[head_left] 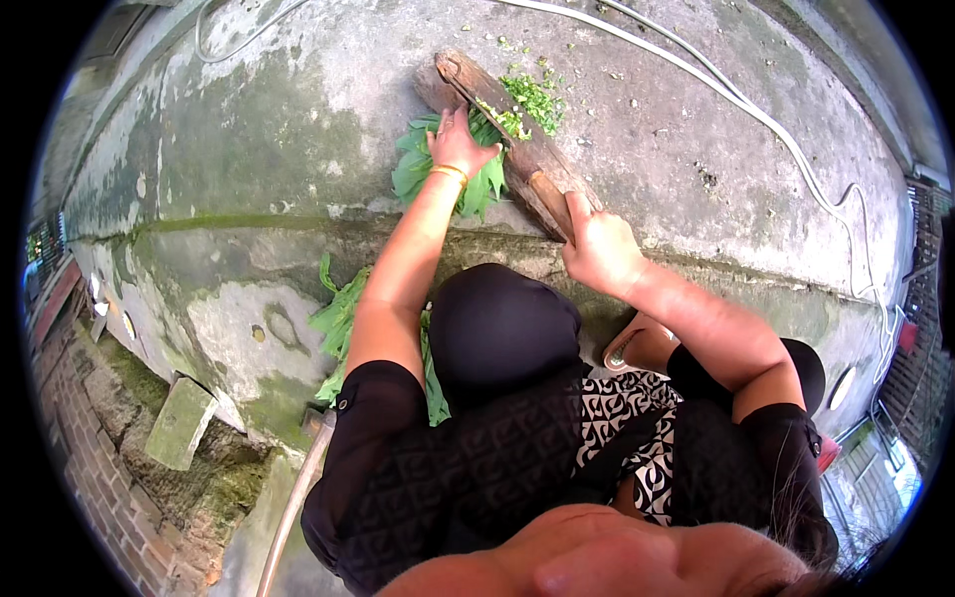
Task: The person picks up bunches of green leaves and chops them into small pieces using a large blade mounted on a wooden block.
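Head view: leaves [484,189] lie beneath left fingers [459,125].

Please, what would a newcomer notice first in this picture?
At upper centre, broad green leaves lie under the left grip. Beside them slants a weathered wooden board, with bright chopped greens on and beside it. The right grip holds a wooden handle at the board's near end.

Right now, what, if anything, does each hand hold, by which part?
The right hand grips a knife by its wooden handle. The left hand is on green leaves; whether it grips them can't be told.
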The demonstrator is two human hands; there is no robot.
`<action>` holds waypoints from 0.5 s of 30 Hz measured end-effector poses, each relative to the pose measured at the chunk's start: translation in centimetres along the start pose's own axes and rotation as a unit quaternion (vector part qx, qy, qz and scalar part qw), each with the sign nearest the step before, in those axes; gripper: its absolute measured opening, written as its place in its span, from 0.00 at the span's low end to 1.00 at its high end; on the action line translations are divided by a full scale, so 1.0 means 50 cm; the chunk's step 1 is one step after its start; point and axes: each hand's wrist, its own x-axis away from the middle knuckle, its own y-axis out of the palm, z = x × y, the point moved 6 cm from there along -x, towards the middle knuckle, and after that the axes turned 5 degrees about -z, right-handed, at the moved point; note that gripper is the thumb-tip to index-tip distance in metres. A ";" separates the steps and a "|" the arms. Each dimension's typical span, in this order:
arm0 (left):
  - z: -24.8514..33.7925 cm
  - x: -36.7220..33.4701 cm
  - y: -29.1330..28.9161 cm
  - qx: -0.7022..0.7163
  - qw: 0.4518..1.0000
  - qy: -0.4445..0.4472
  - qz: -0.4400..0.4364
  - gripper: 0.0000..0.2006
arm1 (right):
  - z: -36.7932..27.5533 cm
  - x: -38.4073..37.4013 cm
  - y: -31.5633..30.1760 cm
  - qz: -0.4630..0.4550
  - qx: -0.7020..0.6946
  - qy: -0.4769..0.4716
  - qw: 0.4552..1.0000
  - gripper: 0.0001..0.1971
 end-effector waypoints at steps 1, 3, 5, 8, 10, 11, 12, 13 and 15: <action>0.000 -0.007 0.003 0.044 0.997 0.041 0.048 0.51 | 0.022 -0.003 0.017 0.015 -0.018 -0.010 1.000 0.23; 0.000 -0.008 0.034 0.101 0.989 0.043 0.096 0.47 | 0.080 -0.006 0.049 0.017 -0.065 -0.005 0.998 0.23; 0.012 -0.003 0.036 0.133 0.981 0.035 0.140 0.43 | 0.134 -0.014 0.048 0.025 -0.052 -0.004 0.998 0.23; 0.016 -0.006 0.026 0.122 0.990 0.009 0.073 0.42 | 0.129 -0.015 0.017 -0.028 0.009 0.027 0.999 0.23; -0.013 -0.016 0.012 0.083 0.991 0.011 0.103 0.38 | 0.081 -0.046 -0.046 -0.041 0.049 0.002 0.998 0.21; 0.000 -0.014 0.011 0.070 0.994 -0.001 0.086 0.38 | 0.057 -0.045 -0.094 -0.044 0.063 -0.003 0.997 0.20; 0.012 0.008 0.011 0.055 0.996 -0.017 0.064 0.37 | 0.011 -0.042 -0.159 -0.039 0.065 -0.028 0.997 0.16; 0.050 0.013 -0.012 0.037 0.998 -0.017 0.053 0.33 | -0.023 -0.047 -0.211 -0.024 0.075 -0.034 0.996 0.14; 0.058 -0.007 -0.034 -0.014 0.998 -0.037 0.039 0.34 | -0.096 -0.067 -0.279 -0.005 0.092 -0.047 0.995 0.10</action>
